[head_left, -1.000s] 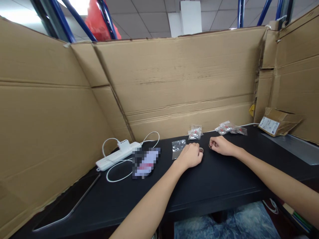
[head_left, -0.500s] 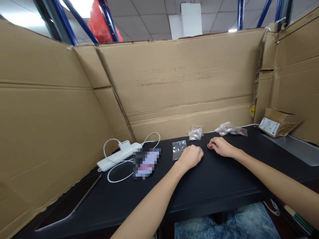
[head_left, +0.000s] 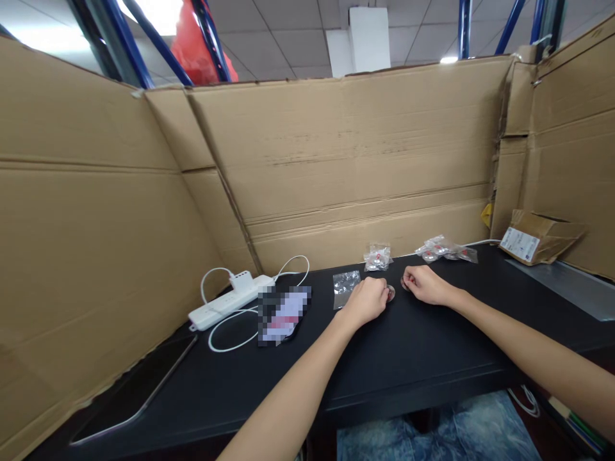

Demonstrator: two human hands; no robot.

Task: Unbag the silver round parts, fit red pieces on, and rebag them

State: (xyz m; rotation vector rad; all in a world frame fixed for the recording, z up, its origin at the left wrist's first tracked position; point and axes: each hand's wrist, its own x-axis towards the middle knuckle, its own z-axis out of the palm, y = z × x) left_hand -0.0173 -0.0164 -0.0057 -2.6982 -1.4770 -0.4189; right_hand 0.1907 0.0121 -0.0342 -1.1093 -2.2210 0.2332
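My left hand [head_left: 368, 299] is closed on a small round silvery disc [head_left: 391, 293] just above the black table, with the disc's edge showing past the fingertips. Facing it, my right hand [head_left: 427, 285] pinches another small round disc [head_left: 404, 283] with a bit of red on it. A narrow gap separates the two discs. Under and beside my left wrist lies a flat clear plastic bag [head_left: 345, 285]. Behind the hands sits a clear packet [head_left: 378, 256] of round pieces with red marks. Further right rests a pile of similar packets [head_left: 442, 249].
At left, a white power strip [head_left: 233, 301] trails white cables near a pixelated phone-like object [head_left: 286, 315]. A dark flat tablet-like panel [head_left: 134, 394] lies at the front left. An opened cardboard box [head_left: 541, 237] stands on the right by a clear sheet [head_left: 571, 291]. Cardboard walls [head_left: 346, 141] enclose the table.
The disc in my left hand now shows more beyond the fingertips. My right fingers have shifted slightly around their disc, so less of its red shows. Everything else stays put.
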